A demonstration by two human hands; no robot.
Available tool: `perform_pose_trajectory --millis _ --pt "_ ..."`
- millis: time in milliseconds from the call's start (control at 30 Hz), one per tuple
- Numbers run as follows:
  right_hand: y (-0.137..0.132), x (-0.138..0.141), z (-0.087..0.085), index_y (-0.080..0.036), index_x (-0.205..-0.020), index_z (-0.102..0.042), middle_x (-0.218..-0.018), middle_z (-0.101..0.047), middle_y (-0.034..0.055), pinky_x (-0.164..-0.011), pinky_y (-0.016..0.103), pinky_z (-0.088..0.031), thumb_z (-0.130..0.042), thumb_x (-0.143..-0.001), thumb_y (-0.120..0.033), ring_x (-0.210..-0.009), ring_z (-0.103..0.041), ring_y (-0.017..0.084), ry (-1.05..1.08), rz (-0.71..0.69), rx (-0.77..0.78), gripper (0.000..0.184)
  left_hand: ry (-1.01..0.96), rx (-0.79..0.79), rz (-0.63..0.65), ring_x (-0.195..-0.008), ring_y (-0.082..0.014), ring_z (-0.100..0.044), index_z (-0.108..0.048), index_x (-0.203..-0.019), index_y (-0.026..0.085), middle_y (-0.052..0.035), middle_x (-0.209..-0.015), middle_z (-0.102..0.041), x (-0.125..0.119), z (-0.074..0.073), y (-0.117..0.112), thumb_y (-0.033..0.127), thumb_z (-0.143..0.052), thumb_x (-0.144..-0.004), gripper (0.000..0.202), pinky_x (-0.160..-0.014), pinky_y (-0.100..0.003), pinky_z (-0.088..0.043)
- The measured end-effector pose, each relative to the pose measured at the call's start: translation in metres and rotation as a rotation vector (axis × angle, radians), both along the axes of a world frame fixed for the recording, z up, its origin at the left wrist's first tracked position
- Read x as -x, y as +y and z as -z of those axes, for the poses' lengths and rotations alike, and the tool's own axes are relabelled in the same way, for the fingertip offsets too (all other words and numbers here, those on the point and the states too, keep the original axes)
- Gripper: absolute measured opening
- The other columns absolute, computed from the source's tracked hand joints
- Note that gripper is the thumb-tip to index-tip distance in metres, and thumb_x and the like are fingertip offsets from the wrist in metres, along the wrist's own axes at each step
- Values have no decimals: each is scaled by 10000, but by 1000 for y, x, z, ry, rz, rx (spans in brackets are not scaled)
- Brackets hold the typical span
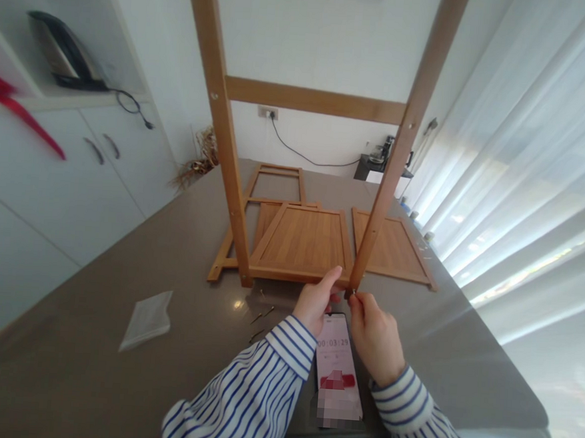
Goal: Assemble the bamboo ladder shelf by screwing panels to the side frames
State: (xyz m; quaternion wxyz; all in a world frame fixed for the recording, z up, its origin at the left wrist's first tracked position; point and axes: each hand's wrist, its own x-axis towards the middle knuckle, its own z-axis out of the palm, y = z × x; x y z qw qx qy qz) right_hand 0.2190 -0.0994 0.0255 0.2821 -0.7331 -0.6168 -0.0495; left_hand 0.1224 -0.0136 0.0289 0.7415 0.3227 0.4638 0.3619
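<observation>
A tall wooden frame (315,99) stands upright on the table, two legs joined by a crossbar. Between its legs, low down, lies a slatted wooden shelf panel (303,243). My left hand (314,302) grips the panel's front edge near the right leg, thumb on top and fingers underneath. My right hand (377,335) pinches a small screw (353,292) at the foot of the right leg; its tip is mostly hidden by the fingers. Several loose screws (260,315) lie on the table left of my left hand.
On the grey table (88,338) are a clear plastic bag (148,319), a phone (339,369) showing a timer between my forearms, another wooden panel (395,249) at right and a further frame (278,171) behind. A kettle (66,53) sits on the left shelf; white curtains hang at right.
</observation>
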Motion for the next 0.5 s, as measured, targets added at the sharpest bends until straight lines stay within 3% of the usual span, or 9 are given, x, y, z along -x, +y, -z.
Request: perform_pose_trajectory --millis 167,367,500 --pt "-3 1 -8 -192 -863 -605 -793 -656 43 -607 232 -380 -405 -893 -294 -685 -597 147 122 6 -62 226 2 -16 7 -552 -112 -494 -676 -865 100 -109 -807 -666 0 -2 0 601 -687 -550 592 -461 -238 -254" --pt "-6 1 -12 -189 -863 -633 -685 -658 41 -563 257 -367 -395 -883 -346 -603 -594 165 119 56 -22 286 -19 -17 7 -558 -108 -497 -678 -871 104 -101 -810 -664 0 -3 -1 600 -683 -558 587 -467 -235 -264" --pt "-1 1 -8 -183 -859 -638 -710 -675 64 -592 272 -418 -420 -861 -390 -641 -622 185 343 67 -15 302 -16 -9 -2 -562 -112 -506 -680 -850 99 -102 -803 -666 0 -5 -1 609 -681 -551 592 -477 -241 -271"
